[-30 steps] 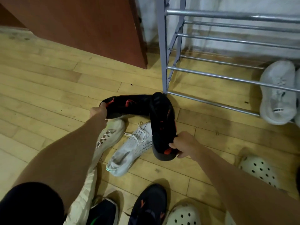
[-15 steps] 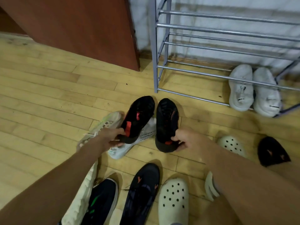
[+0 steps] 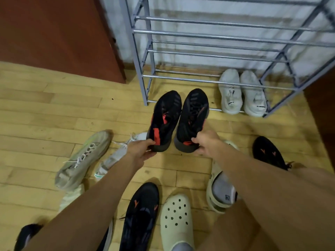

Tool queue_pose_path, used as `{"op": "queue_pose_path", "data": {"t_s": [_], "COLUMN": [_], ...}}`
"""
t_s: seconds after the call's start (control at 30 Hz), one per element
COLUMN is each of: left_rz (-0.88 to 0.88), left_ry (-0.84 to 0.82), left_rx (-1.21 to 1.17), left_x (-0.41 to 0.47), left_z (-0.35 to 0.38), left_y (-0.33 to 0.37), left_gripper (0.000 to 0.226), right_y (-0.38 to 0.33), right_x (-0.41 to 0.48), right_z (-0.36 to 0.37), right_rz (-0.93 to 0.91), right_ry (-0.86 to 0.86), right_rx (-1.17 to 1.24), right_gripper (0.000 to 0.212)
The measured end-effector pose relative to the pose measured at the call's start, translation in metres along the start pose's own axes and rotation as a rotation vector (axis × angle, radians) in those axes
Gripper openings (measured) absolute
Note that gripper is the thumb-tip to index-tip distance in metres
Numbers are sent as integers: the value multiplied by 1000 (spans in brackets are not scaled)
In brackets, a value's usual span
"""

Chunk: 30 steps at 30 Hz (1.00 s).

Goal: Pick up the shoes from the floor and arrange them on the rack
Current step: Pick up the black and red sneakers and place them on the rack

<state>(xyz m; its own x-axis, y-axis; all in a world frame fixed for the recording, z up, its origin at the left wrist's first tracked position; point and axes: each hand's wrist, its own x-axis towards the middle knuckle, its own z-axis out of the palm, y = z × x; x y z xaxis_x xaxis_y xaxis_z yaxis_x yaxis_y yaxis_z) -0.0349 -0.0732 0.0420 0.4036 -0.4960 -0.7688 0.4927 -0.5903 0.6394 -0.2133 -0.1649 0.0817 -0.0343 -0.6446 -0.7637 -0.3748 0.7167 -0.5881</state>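
Note:
I hold a pair of black sneakers with red accents above the floor, toes pointing at the rack. My left hand (image 3: 140, 150) grips the heel of the left black sneaker (image 3: 165, 116). My right hand (image 3: 205, 144) grips the heel of the right black sneaker (image 3: 193, 118). The grey metal shoe rack (image 3: 213, 36) stands just beyond them against a white wall. A pair of white sneakers (image 3: 242, 93) sits on its lowest tier at the right.
On the wooden floor lie a beige sneaker (image 3: 84, 158), a white sneaker (image 3: 116, 156), two black sneakers with orange marks (image 3: 140, 214) (image 3: 268, 153). My feet wear cream clogs (image 3: 175, 216) (image 3: 217, 189). A brown cabinet (image 3: 59, 33) stands left of the rack.
Both black sneakers have been lifted and turned side by side, toes toward the rack. The left one swung from sideways to parallel. The view shifted right, showing more of the rack.

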Motion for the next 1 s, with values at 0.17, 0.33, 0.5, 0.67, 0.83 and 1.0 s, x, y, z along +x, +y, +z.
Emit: {"op": "queue_pose_path", "data": {"t_s": [0.17, 0.33, 0.5, 0.67, 0.83, 1.0], "left_rz": [39, 82, 72, 72, 78, 61], "left_ry": [-2, -10, -17, 9, 4, 58], "left_rx": [-67, -114, -128, -114, -32, 22], "left_x": [46, 96, 142, 168, 177, 166], "left_z": [51, 89, 113, 121, 116, 118], "left_y": [35, 64, 81, 88, 90, 86], "left_gripper": [8, 20, 18, 2, 18, 3], "right_y": [-20, -50, -80, -93, -92, -86], "right_x": [46, 108, 157, 194, 214, 211], "right_z": [-16, -21, -25, -11, -6, -8], "right_rz": [-110, -103, -125, -59, -29, -104], "right_ry": [53, 137, 103, 24, 20, 24], "right_rx": [-79, -121, -196, -66, -28, -103], "right_gripper": [30, 14, 26, 25, 25, 27]}}
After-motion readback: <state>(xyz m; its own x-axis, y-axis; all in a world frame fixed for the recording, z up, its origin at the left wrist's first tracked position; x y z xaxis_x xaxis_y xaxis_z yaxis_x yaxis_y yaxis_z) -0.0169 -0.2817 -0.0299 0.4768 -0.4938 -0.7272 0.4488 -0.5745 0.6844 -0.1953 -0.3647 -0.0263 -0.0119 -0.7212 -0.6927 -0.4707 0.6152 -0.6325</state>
